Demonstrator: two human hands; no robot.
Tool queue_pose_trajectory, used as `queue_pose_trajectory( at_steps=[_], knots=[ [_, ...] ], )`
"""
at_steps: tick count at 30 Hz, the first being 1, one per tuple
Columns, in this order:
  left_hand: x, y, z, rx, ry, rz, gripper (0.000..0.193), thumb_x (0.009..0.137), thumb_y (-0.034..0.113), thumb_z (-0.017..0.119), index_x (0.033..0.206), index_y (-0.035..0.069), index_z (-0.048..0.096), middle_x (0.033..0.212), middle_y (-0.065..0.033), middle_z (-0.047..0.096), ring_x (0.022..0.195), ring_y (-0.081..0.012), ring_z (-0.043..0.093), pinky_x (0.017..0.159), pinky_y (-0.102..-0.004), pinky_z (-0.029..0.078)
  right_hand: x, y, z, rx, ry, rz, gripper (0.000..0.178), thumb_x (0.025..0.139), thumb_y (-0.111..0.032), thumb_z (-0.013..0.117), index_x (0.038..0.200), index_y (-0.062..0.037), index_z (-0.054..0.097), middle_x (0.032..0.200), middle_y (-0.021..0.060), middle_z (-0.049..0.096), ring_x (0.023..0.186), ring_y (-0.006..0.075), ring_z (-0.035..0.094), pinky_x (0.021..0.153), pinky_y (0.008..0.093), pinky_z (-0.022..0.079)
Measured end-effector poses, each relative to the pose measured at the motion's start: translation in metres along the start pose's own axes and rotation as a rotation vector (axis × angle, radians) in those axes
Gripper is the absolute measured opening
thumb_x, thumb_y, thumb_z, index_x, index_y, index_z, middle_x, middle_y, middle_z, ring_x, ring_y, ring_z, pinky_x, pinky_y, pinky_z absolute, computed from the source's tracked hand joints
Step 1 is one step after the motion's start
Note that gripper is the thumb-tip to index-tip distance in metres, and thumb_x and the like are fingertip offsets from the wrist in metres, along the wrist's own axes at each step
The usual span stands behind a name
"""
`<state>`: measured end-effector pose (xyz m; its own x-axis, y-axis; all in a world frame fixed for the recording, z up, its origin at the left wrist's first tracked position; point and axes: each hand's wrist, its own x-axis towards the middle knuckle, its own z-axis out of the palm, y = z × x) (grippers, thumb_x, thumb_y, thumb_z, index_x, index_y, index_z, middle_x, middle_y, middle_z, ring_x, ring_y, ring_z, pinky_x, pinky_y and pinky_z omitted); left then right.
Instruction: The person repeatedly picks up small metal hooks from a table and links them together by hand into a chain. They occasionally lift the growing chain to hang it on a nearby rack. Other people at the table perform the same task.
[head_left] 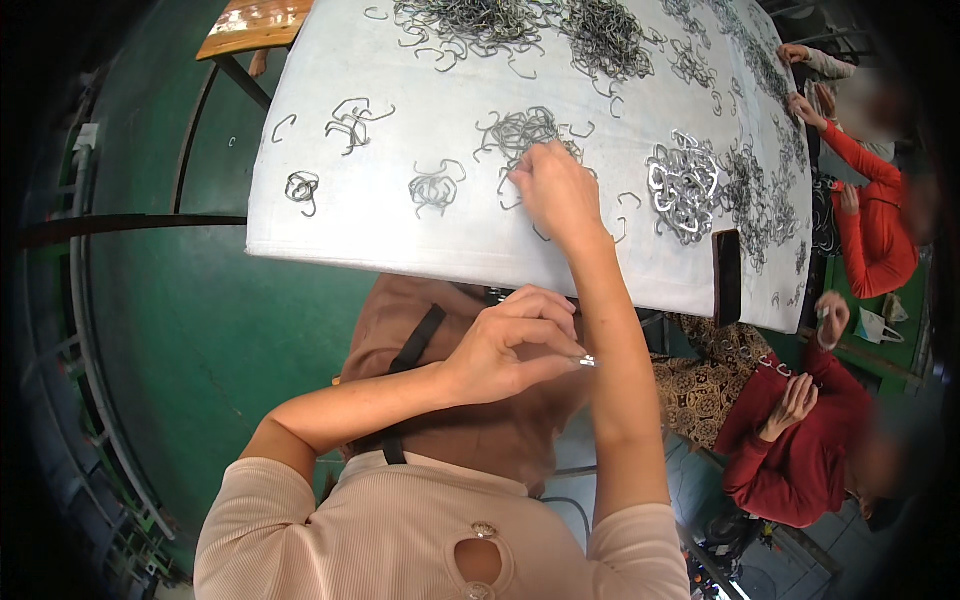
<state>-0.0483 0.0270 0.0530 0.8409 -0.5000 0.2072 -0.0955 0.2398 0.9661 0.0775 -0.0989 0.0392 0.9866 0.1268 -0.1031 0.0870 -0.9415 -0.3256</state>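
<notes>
My left hand point(515, 340) is held in front of my lap, below the table's near edge. Its thumb and fingertips pinch a small shiny metal piece point(588, 361), which partly overlaps my right forearm. My right hand point(560, 195) reaches over the white tabletop point(360, 230), fingers drawn together at the near side of a small pile of dark wire hooks point(525, 128). Whatever lies between those fingers is hidden. Loose bent hooks lie around this hand. A smaller clump of hooks point(434, 188) sits to its left, and a heap of brighter silver links point(685, 185) to its right.
Large heaps of hooks point(610, 40) cover the table's far side. A dark block point(727, 278) sits at the near right edge. At right, a person in dark red point(800, 440) holds a string of links; another in orange-red point(865, 220) works at the table. A wooden bench point(255, 25) stands far left.
</notes>
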Motion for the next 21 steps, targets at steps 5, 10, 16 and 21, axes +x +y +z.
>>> queue_pose_trajectory(
  at_steps=[5,10,16,21],
  knots=[
    [-0.001,-0.002,-0.001,-0.007,0.013,0.008,0.017,0.070,-0.001,0.074,0.086,0.005,0.073,0.095,-0.0043,0.061,0.108,-0.0256,0.054,0.088,-0.0351,0.046,-0.003,-0.001,0.000,-0.026,0.088,0.032,0.017,0.084,-0.017,0.063,0.085,-0.0013,0.059,0.094,0.0164,0.062,0.086,0.0370,0.060,0.075,0.0446,0.047],
    [-0.004,-0.004,0.000,0.015,0.031,0.013,0.016,0.070,0.000,0.074,0.085,0.005,0.072,0.093,-0.0040,0.062,0.106,-0.0250,0.055,0.088,-0.0349,0.046,-0.018,0.015,-0.022,0.217,0.131,0.093,0.019,0.081,-0.011,0.067,0.091,0.0014,0.058,0.084,0.0145,0.066,0.074,0.0295,0.064,0.066,0.0378,0.050],
    [0.000,-0.004,0.005,0.020,0.057,-0.002,0.014,0.071,0.001,0.073,0.084,0.005,0.071,0.092,-0.0034,0.062,0.101,-0.0214,0.056,0.085,-0.0327,0.047,-0.049,0.045,-0.041,1.182,0.141,0.347,0.024,0.080,-0.001,0.070,0.099,0.0038,0.056,0.084,0.0126,0.066,0.072,0.0157,0.065,0.064,0.0249,0.054],
    [0.007,-0.006,0.008,0.053,0.069,0.043,0.014,0.071,0.001,0.073,0.084,0.005,0.071,0.090,-0.0037,0.062,0.099,-0.0201,0.057,0.085,-0.0320,0.047,-0.078,0.051,-0.052,1.356,0.193,0.398,0.028,0.080,-0.002,0.070,0.103,0.0037,0.054,0.085,0.0126,0.065,0.074,0.0185,0.067,0.066,0.0258,0.055]
  ],
)
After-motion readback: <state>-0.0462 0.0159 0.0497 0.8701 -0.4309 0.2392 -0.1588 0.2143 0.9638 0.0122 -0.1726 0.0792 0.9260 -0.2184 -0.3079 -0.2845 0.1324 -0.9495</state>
